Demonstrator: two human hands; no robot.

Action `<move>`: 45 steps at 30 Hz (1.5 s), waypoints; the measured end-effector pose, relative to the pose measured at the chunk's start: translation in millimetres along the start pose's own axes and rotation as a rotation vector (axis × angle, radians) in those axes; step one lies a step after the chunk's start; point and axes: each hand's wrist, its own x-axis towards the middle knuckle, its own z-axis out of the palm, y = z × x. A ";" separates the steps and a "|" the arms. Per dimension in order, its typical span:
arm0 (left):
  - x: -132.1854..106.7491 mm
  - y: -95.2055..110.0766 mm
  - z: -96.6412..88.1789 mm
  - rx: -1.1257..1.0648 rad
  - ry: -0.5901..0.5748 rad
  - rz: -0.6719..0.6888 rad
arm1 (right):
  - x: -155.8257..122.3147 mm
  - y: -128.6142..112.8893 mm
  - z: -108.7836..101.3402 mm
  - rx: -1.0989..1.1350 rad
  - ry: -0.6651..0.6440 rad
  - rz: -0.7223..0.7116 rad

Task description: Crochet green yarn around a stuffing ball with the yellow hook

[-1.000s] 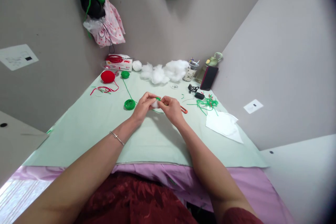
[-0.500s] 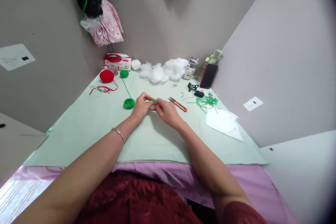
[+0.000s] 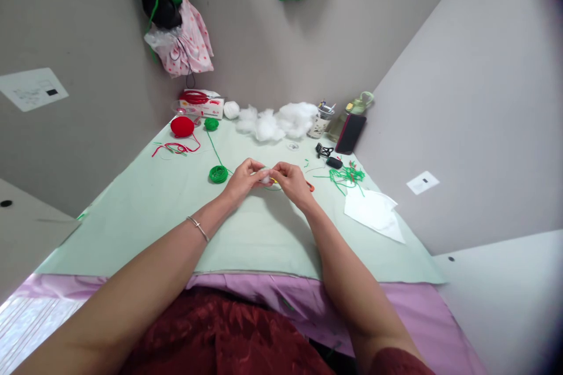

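My left hand (image 3: 243,179) and my right hand (image 3: 292,182) meet above the middle of the pale green table cover (image 3: 145,211). Both pinch a small white tuft of stuffing (image 3: 265,177) between their fingertips, with a bit of green yarn at it. A green yarn strand runs from there past a small green yarn coil (image 3: 218,174) to a green yarn ball (image 3: 211,124) at the back. Orange snips (image 3: 310,187) lie just behind my right hand, mostly hidden.
At the back stand a red yarn ball (image 3: 182,126), a white box (image 3: 201,106), a heap of white stuffing (image 3: 281,120), a cup of pens (image 3: 321,119), a bottle and a dark phone (image 3: 350,133). Green yarn scraps (image 3: 346,176) and white paper (image 3: 373,214) lie right.
My right hand slid right and now covers most of the snips. The white tuft shows again between my fingertips, where green showed half a second ago.
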 end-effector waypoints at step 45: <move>4.4 -0.8 -6.4 0.175 0.174 -0.120 | -12.2 -23.1 0.1 0.237 0.024 -0.108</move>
